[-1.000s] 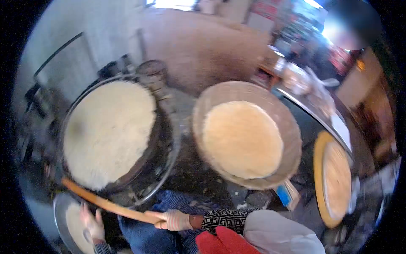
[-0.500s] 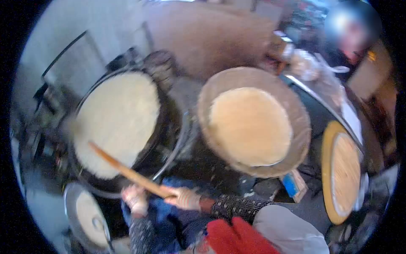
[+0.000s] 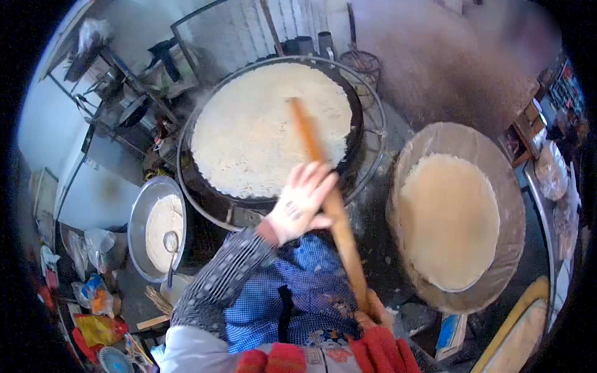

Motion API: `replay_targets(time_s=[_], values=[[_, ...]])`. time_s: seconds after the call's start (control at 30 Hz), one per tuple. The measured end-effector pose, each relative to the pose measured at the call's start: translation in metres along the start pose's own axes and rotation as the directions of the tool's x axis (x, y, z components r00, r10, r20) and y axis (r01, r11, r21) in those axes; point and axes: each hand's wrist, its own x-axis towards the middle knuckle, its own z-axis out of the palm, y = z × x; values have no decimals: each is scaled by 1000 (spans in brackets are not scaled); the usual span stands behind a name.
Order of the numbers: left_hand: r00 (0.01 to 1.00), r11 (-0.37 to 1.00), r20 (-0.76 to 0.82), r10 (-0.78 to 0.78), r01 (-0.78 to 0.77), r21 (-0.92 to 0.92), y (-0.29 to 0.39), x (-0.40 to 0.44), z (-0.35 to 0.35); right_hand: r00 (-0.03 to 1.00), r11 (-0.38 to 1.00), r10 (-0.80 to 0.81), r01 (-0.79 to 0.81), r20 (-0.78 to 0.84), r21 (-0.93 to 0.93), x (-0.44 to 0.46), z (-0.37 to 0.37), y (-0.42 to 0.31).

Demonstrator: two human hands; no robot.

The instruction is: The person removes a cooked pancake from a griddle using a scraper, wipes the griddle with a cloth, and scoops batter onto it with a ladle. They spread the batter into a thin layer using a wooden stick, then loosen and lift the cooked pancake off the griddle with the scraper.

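A long wooden blade [image 3: 346, 245] slants up from my lap, its far tip over the pale round sheet [image 3: 261, 137] on the black griddle. My left hand [image 3: 301, 202], in a pale glove, lies against the blade's middle with its fingers extended. Near my lap, my right hand [image 3: 375, 311] is wrapped round the blade's lower end and partly hidden. A metal bowl [image 3: 138, 229] at the left holds pale batter and a ladle [image 3: 171, 242]. To the right, a wide lined basket [image 3: 507, 248] holds a stack of round flat sheets [image 3: 449, 221].
A metal ring [image 3: 380, 143] surrounds the griddle. Plastic bags [image 3: 99, 248] and packets lie at the left, below a cluttered rack [image 3: 134, 112]. A round wooden board [image 3: 519, 336] leans at the lower right. Bagged items [image 3: 551, 171] stand at the right edge.
The view has swung left, so the griddle and basket sit farther right. My left hand has moved up from near the bowl onto the blade, which now points more steeply forward over the griddle.
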Motion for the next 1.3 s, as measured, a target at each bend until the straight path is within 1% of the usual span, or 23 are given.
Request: replay_targets(time_s=[0.07,0.13,0.17,0.2,0.27,0.33,0.4,0.43,0.6,0.67,0.73,0.8,0.87,0.9,0.93,0.97,1.03,1.07,1.13,1.2,1.23,1.27,1.3], values=[[994,993,7,107,-107,52,-16,61,34,990,987,94,-78,-106,142,13,7,-2],[951,981,302,68,-119,155,-50,87,96,951,942,300,-283,-75,179,43,19,-14],[940,985,340,20,-76,152,-61,96,90,917,901,396,-377,-53,217,57,30,-35],[925,988,379,-22,-37,150,-72,102,82,932,903,363,-355,14,243,74,30,-34],[945,974,318,-76,2,226,-109,93,80,945,896,295,-325,143,302,106,28,-22],[963,973,253,-96,37,227,-141,76,73,901,834,343,-422,266,355,121,35,-39],[934,965,293,-203,140,222,-153,57,53,858,790,330,-480,394,382,137,40,-43],[914,955,313,-260,196,220,-159,46,45,839,782,373,-515,397,352,143,48,-50],[931,930,129,-341,315,188,-199,-51,25,837,905,300,-401,458,141,152,95,-41],[907,895,121,-404,364,258,-200,-98,5,836,960,239,-281,494,12,149,111,-24],[862,851,79,-501,474,225,-195,-147,-16,838,997,62,-33,541,-63,146,130,-4],[818,799,101,-566,513,314,-180,-193,-38,715,946,323,-240,620,-216,140,139,-12],[796,769,139,-589,500,399,-168,-250,-37,640,940,340,-201,689,-276,129,139,7],[818,776,89,-569,497,389,-152,-261,-32,692,909,286,23,663,-417,116,132,-8],[835,781,37,-548,496,380,-142,-263,-27,740,932,173,90,650,-352,101,118,-15],[884,822,-6,-468,438,365,-135,-253,-21,754,851,284,86,593,-517,91,98,-16],[910,889,-16,-414,408,207,-82,-160,-39,871,831,178,117,458,-544,63,55,-15],[936,926,-29,-352,352,137,-73,-119,-41,907,941,245,-137,342,-311,49,32,5],[989,993,-102,-110,113,33,-70,-40,-18,975,981,174,-160,136,-109,38,9,33],[989,997,-125,73,-72,15,-78,20,27,974,925,-227,211,-14,-316,44,6,41],[987,994,-124,106,-106,2,-89,42,60,1000,990,-2,4,11,-140,51,9,20],[983,997,174,57,-66,49,-91,57,74,994,995,103,-102,27,-14,64,16,17],[986,996,159,40,-52,75,-110,58,86,975,971,213,-218,53,96,73,41,5]])
